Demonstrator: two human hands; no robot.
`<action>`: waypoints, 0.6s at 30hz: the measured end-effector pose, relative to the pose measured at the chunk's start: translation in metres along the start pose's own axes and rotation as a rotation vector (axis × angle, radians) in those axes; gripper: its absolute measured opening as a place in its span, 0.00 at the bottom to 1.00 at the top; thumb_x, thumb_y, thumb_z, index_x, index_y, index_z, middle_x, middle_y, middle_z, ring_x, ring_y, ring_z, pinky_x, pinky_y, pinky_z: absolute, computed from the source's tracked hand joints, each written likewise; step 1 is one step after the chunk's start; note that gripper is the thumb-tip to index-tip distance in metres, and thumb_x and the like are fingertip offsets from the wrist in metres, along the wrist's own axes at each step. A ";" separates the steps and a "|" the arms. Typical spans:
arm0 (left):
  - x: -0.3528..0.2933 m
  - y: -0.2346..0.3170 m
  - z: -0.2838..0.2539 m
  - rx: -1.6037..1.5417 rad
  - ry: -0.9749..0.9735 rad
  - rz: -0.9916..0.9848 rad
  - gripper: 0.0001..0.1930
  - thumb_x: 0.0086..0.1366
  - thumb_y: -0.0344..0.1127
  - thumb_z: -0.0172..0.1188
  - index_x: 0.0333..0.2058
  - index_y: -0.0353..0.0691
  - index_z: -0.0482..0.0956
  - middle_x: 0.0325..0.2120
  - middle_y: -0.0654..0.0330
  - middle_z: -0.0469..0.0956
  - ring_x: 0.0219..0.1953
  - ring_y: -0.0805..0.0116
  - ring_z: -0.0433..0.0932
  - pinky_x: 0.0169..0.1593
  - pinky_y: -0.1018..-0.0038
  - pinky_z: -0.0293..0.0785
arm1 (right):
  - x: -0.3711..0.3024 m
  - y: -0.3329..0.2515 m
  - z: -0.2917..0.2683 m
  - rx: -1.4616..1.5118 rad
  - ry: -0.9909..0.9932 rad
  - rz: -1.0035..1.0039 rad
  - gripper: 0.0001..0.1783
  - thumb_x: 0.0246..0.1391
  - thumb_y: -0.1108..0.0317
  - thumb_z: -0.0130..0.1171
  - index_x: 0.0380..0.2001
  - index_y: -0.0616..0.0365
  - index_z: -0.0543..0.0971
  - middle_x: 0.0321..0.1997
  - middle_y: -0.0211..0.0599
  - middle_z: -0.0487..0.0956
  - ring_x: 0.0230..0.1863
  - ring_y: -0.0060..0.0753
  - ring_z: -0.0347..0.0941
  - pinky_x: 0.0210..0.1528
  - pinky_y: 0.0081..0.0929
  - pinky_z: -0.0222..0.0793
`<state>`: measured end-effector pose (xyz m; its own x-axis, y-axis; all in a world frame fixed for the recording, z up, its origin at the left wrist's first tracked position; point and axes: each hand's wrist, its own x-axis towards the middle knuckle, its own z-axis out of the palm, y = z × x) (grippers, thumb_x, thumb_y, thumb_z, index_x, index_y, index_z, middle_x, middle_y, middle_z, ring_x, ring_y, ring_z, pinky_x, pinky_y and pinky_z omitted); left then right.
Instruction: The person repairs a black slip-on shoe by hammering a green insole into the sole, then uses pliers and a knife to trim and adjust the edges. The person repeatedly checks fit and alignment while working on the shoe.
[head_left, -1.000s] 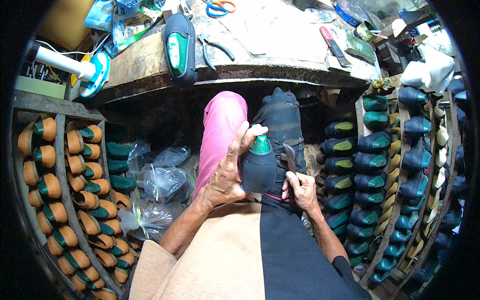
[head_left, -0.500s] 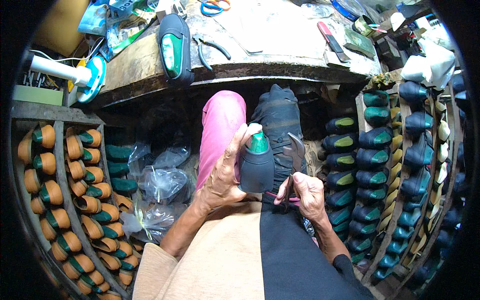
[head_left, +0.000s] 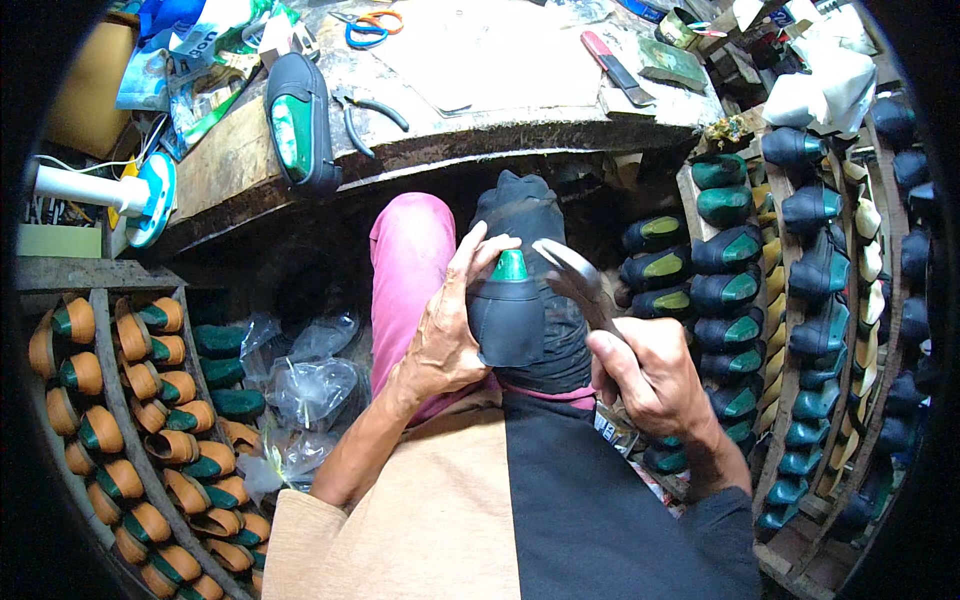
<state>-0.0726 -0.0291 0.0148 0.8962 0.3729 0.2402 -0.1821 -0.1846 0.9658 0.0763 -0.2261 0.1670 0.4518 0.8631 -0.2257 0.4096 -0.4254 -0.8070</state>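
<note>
Two hands clamped, left hand [head_left: 445,335] on black shoe upper [head_left: 507,318], right hand [head_left: 650,375] on metal pincers [head_left: 575,280], blue packets [head_left: 190,40] on workbench [head_left: 480,70]

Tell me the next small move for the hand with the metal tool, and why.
Probably bring the metal tool down onto the black upper on the green last. The right hand holds the tool raised just beside the shoe, apart from it, while the left hand steadies the shoe on the lap.

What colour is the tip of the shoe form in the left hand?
Green, on the shoe form, head view.
</note>
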 end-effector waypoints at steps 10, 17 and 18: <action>0.000 0.004 -0.001 0.115 -0.019 -0.041 0.68 0.56 0.33 0.85 0.85 0.30 0.46 0.76 0.44 0.73 0.77 0.42 0.76 0.81 0.54 0.71 | 0.030 -0.008 -0.012 -0.445 -0.170 -0.056 0.27 0.79 0.54 0.64 0.26 0.62 0.80 0.20 0.58 0.77 0.24 0.70 0.79 0.30 0.58 0.74; -0.006 0.000 -0.009 0.141 -0.031 -0.034 0.70 0.53 0.31 0.86 0.86 0.33 0.45 0.79 0.43 0.70 0.79 0.41 0.73 0.83 0.54 0.69 | 0.027 0.003 -0.003 -0.309 -0.152 -0.039 0.27 0.79 0.57 0.65 0.24 0.62 0.78 0.21 0.58 0.77 0.25 0.70 0.78 0.29 0.55 0.73; -0.007 0.001 -0.009 0.076 -0.021 -0.028 0.70 0.53 0.31 0.86 0.86 0.33 0.44 0.79 0.42 0.70 0.79 0.41 0.73 0.83 0.53 0.68 | 0.028 0.006 0.001 -0.255 -0.144 -0.019 0.28 0.80 0.57 0.64 0.24 0.62 0.79 0.20 0.55 0.78 0.22 0.64 0.79 0.27 0.51 0.73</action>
<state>-0.0826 -0.0240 0.0148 0.9089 0.3600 0.2105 -0.1265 -0.2429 0.9618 0.0907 -0.2042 0.1552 0.3320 0.8937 -0.3016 0.6109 -0.4474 -0.6532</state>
